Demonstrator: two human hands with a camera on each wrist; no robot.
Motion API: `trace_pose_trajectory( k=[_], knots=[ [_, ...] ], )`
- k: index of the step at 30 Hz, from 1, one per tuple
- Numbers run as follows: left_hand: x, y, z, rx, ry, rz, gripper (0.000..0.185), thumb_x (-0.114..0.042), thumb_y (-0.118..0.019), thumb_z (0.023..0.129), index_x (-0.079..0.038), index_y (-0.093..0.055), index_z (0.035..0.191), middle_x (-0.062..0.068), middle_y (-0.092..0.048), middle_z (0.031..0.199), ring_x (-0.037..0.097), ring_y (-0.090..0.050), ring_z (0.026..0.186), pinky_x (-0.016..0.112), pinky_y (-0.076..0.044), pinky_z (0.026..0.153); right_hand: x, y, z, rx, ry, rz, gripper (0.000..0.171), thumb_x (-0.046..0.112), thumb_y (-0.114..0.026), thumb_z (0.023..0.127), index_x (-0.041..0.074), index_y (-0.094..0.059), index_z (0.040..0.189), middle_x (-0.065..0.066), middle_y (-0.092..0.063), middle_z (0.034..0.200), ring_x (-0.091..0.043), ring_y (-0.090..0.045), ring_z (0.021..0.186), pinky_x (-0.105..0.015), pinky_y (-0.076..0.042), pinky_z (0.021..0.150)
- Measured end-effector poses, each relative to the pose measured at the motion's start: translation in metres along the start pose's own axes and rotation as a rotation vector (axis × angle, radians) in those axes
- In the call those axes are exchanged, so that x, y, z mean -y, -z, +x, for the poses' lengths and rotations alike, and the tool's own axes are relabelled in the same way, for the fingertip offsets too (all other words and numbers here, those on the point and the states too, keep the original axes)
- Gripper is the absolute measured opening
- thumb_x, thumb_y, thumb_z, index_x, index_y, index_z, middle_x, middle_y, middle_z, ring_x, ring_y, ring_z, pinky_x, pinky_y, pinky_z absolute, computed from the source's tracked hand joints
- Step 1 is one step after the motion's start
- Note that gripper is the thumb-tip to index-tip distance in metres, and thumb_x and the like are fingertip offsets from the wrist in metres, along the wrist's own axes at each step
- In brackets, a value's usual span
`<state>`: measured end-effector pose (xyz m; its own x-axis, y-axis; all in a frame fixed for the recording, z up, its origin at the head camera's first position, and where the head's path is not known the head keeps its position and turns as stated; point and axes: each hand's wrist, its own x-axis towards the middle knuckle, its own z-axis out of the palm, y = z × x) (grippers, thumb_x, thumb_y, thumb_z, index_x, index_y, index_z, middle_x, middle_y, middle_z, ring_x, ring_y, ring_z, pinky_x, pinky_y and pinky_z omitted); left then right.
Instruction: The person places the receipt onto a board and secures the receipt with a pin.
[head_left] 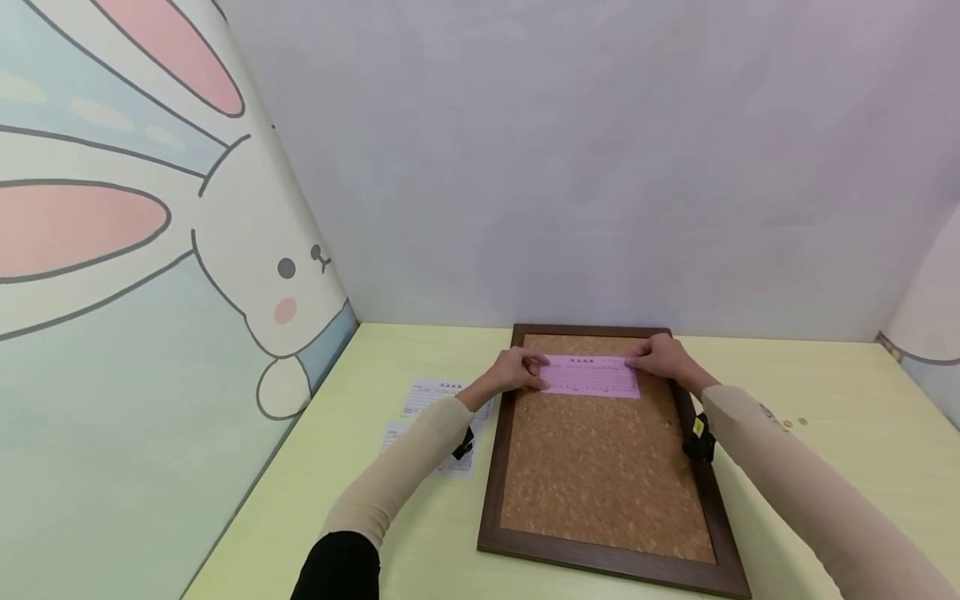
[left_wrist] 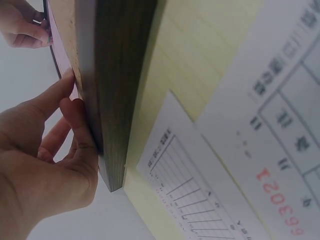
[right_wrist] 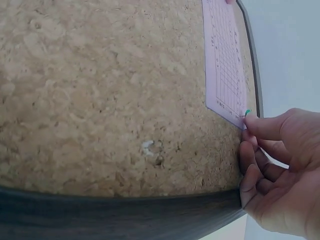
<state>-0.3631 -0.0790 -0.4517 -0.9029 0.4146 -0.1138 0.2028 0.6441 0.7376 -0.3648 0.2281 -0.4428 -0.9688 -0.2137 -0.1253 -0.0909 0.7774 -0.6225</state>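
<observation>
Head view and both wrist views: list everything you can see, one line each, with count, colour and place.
cork board: one, tan cork in a dark brown wooden frame, lying flat on the table in front of the person.
pink slip: one, pink with a printed grid, lying across the top of the cork board.
green pin: one, green, at the pink slip's corner by the right fingers.
white forms: two, white with printed tables, one bearing a red number, on the table left of the board.
small round things: two, brownish, on the table to the right; too small to identify.
table: one, pale yellow.
rabbit wall: one, cartoon rabbit, left side.
left hand: holds the slip's left end.
right hand: at the slip's right end.
</observation>
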Motion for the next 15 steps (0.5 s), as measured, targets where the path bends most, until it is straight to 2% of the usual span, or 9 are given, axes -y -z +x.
trace_pose_trajectory(
  k=[7,15],
  knots=[
    [0.0008,-0.0035,0.0001,-0.008,-0.005,0.023,0.041,-0.011,-0.082,0.086,-0.003,-0.070,0.124,0.001,-0.060,0.081,0.009,-0.050,0.068,0.018,-0.039,0.059,-0.0009,-0.0029,-0.0006,-0.032,-0.022,0.011,0.027,0.016,-0.069,0.096,-0.010,-0.075,0.101,-0.018,-0.076,0.093,-0.016,-0.055,0.074,-0.026,-0.044,0.064],
    [0.0009,0.0005,0.0007,-0.003,-0.009,0.017,0.039,-0.010,-0.082,0.086,-0.003,-0.071,0.123,0.000,-0.060,0.081,0.009,-0.050,0.067,0.018,-0.040,0.059,0.0066,-0.0039,-0.0022,-0.069,-0.045,0.012,0.024,0.013,-0.069,0.096,-0.010,-0.075,0.102,-0.021,-0.076,0.096,-0.019,-0.055,0.076,-0.026,-0.043,0.064]
  ],
)
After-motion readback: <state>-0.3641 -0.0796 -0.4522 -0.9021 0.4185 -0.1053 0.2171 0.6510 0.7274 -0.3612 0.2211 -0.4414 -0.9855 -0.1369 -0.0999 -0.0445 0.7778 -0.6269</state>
